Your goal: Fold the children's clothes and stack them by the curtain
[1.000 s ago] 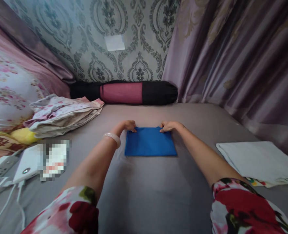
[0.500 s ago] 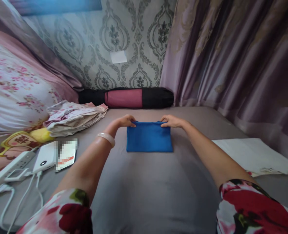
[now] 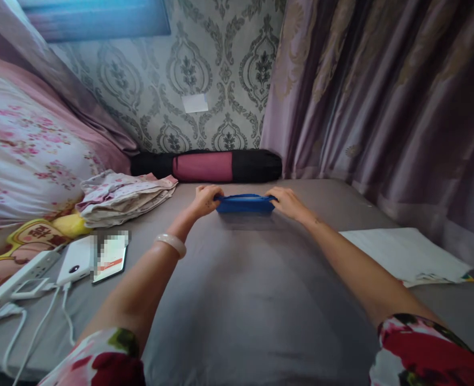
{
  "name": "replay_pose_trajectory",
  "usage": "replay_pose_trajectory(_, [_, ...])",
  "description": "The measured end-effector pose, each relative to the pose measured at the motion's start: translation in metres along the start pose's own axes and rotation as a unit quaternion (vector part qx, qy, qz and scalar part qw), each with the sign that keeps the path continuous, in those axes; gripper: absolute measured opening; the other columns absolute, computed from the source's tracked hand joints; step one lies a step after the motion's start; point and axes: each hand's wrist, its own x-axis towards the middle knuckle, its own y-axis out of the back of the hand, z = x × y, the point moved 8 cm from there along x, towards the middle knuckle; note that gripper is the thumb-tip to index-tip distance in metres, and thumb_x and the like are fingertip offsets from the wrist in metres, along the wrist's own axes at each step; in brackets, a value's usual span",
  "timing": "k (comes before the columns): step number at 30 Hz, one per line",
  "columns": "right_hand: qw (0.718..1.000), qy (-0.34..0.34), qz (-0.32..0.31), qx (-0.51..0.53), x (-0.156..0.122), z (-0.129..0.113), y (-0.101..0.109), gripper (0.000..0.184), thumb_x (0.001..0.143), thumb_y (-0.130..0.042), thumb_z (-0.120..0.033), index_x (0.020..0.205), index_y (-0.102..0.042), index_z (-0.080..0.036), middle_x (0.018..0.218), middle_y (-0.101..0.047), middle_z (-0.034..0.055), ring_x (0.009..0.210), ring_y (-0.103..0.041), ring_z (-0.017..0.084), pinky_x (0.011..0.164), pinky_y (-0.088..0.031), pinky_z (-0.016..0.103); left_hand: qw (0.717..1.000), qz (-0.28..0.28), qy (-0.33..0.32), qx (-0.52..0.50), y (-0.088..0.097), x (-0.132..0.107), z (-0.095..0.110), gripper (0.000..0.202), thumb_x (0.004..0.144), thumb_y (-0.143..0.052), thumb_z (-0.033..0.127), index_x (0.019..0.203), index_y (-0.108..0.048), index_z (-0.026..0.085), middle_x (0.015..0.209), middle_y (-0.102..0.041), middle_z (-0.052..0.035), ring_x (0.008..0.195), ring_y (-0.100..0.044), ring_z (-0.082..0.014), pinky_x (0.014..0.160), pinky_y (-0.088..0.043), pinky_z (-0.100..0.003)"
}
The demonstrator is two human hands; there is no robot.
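On the grey bed [image 3: 261,305], beyond its middle, we see the left hand [image 3: 209,200] and right hand [image 3: 288,202] closed around opposite ends of a folded blue cloth [image 3: 245,205]. We judge the step as two-handed handling; the next move calls for level, even grips. Some fingertips are hidden, and we cannot tell whether the cloth touches the bed.
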Motion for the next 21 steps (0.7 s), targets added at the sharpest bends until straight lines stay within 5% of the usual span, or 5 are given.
replay_pose_trajectory(10, [0.995,0.089,-0.016,-0.047,-0.079,-0.030,-0.049,0.033,0.090,-0.039,-0.008,0.109,-0.064,-0.019,0.111,-0.063,0.0104,0.104,-0.054,0.022,0.093,-0.035,0.034,0.987,-0.046,-0.150,0.032,-0.046,-0.084,0.029,0.031,0.078,-0.044,0.010,0.103,-0.056,0.022,0.106,-0.064,-0.0067,0.104,-0.056,-0.0202,0.105,-0.025,-0.040])
replay_pose_trajectory(21, [0.991,0.044,-0.127,-0.020,-0.098,-0.031,-0.070,0.040,0.081,-0.045,-0.009,0.110,-0.068,-0.022,0.116,-0.063,0.0069,0.106,-0.055,0.022,0.094,-0.037,0.035,0.986,-0.120,-0.117,-0.014,-0.068,-0.111,0.025,0.039,0.073,-0.047,0.012,0.107,-0.062,0.024,0.118,-0.066,-0.0049,0.110,-0.058,-0.0218,0.109,-0.021,-0.045])
